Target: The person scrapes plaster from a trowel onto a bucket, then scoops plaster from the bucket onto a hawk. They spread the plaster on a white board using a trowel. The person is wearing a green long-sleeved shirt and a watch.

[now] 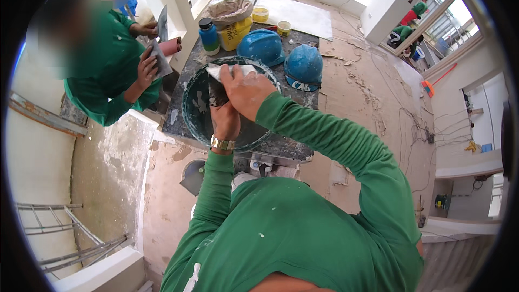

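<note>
Over a round dark bucket (188, 109) with a putty-crusted rim, my two hands meet. My left hand (225, 120), with a metal watch at its wrist, is closed around a dark flat trowel (217, 94) that points away from me. From the right, my right hand (248, 93) reaches across with its fingers bent over a whitish flat piece (244, 69) at the trowel's far end. Whether this piece is a cloth or a second blade cannot be made out. The grip on the trowel's handle is hidden. Greyish material lies inside the bucket.
Two blue hard hats (261, 46), a yellow-and-brown bag (233, 30), a blue bottle (208, 37) and yellow tubs (260, 14) crowd the dark tabletop (175, 116). At the left, a co-worker in green (100, 57) holds flat trowels. Cables (413, 130) cross the floor at right.
</note>
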Motion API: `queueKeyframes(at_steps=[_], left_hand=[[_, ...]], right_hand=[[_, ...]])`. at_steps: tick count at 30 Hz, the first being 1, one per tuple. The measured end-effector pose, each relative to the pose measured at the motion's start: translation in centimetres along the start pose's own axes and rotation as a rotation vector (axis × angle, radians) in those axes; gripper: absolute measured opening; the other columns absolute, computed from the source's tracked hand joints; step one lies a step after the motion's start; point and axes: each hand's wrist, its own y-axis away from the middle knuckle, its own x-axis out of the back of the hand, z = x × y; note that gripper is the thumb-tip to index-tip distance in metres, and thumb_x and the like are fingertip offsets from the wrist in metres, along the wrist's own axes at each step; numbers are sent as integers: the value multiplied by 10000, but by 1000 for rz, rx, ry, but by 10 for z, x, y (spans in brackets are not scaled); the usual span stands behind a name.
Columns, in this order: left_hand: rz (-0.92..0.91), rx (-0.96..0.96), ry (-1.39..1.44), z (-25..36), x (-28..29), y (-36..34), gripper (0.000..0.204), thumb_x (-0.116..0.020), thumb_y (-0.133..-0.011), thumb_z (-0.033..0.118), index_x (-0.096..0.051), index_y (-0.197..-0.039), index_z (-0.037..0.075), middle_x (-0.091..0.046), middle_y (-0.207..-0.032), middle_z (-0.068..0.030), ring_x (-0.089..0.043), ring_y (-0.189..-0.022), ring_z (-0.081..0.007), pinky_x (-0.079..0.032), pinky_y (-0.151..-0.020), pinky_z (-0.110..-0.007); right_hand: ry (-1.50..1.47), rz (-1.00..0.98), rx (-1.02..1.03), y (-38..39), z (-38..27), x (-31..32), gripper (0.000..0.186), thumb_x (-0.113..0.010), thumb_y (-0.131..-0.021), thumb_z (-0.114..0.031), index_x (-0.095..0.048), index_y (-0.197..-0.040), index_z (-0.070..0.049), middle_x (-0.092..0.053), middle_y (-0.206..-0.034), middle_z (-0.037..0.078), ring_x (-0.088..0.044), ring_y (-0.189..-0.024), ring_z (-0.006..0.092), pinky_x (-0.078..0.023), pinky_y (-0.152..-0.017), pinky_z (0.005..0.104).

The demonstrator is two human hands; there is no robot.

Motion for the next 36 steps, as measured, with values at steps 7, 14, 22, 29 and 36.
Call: queueKeyframes(at_steps=[7,14,22,29,36], left_hand=[[-54,76,-261,-1,4,-4,440,-653,-944,86,-515,-1349,-17,-617,-1296,-103,-612,-1143,-201,-498,-953,-343],[-208,218,-574,12,30,-12,388,-661,-936,185,-587,-1262,-12,-668,-1202,-99,-650,-1051,-182,-524,-859,-318],[-254,350,-219,13,17,-4,325,-588,-962,86,-567,-1272,-12,-647,-1213,-103,-642,-1054,-179,-527,-867,-311],[-253,388,-366,20,41,-14,413,-630,-886,30,-566,-1295,17,-656,-1188,-89,-678,-1011,-198,-574,-825,-294],[-110,210,-505,26,16,-6,276,-685,-812,-48,-679,-1085,-7,-704,-1019,-59,-673,-880,-138,-574,-736,-287]], right_hand=[[-58,21,-44,15,16,-28,501,-497,-937,-162,-421,-1359,96,-579,-1269,353,-710,-948,381,-554,-799,432],[19,81,72,38,13,-24,486,-482,-940,-180,-481,-1359,67,-570,-1315,317,-703,-969,386,-539,-842,501],[124,47,88,45,19,-23,491,-470,-950,-187,-481,-1369,70,-562,-1357,271,-705,-970,352,-538,-840,491],[179,69,109,40,17,-29,483,-495,-933,-180,-507,-1350,65,-587,-1324,273,-714,-920,338,-547,-762,465],[131,-48,150,54,8,-13,502,-547,-914,-141,-458,-1355,84,-568,-1337,278,-702,-882,399,-582,-736,431]])
